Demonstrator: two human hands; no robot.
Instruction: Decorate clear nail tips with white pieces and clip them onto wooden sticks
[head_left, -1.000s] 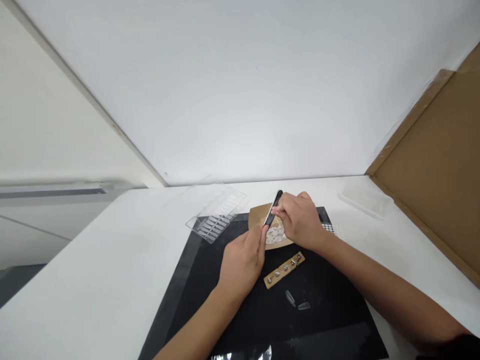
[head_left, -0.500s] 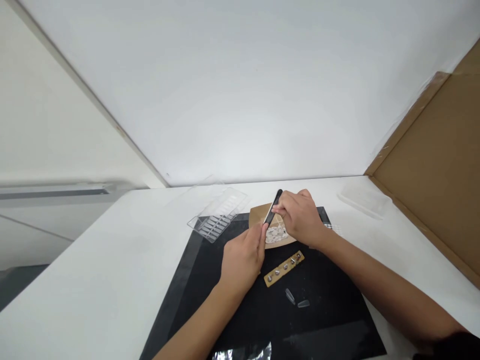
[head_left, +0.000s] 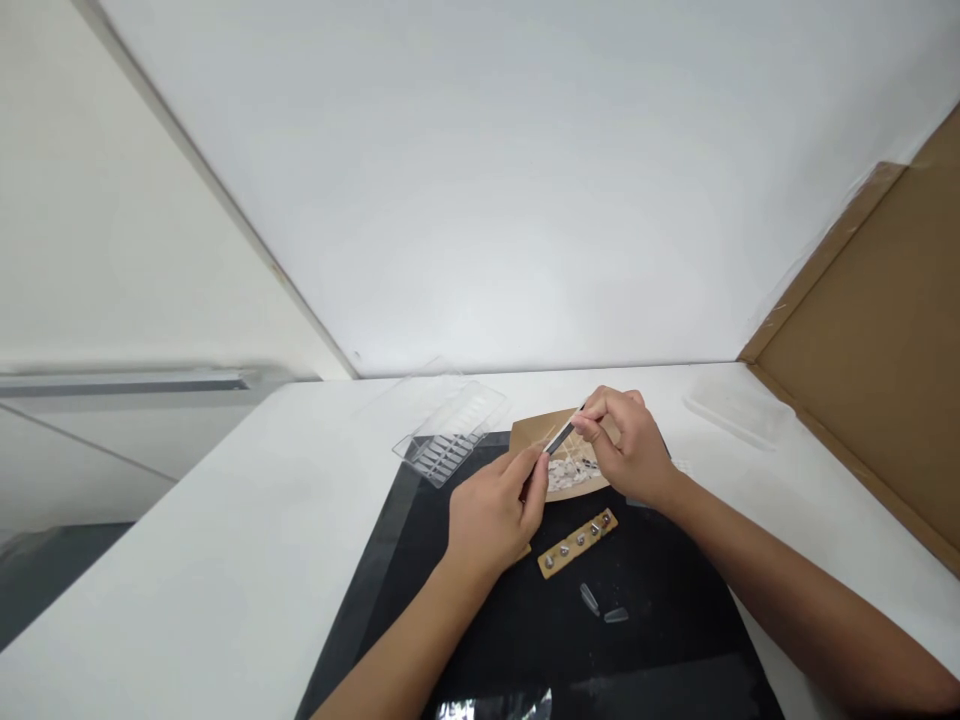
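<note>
A slim black nail file [head_left: 561,438] with a pale edge slants between my two hands. My right hand [head_left: 631,445] pinches its upper end with thumb and fingers. At the lower end, the thumb and forefinger of my left hand [head_left: 495,510] close around it; whether a small piece is also in that pinch is hidden. Just behind the hands sits a brown paper tray [head_left: 529,432] with white scraps and thin sticks in it. Nearer me, a yellowish strip [head_left: 577,545] carries several small metal studs. Two clear nail tips [head_left: 590,600] lie in front of the strip.
A clear plastic box [head_left: 450,435] with rows of nail tips stands at the left edge of the black mat [head_left: 390,600]. Another clear lid [head_left: 731,408] lies at the back right of the white table [head_left: 225,560]. A cardboard panel [head_left: 877,350] borders the right side.
The nail file has tilted flatter, showing more of its pale edge. My right hand has shifted right and slightly down. The whole view has moved a little, so the table items appear farther right.
</note>
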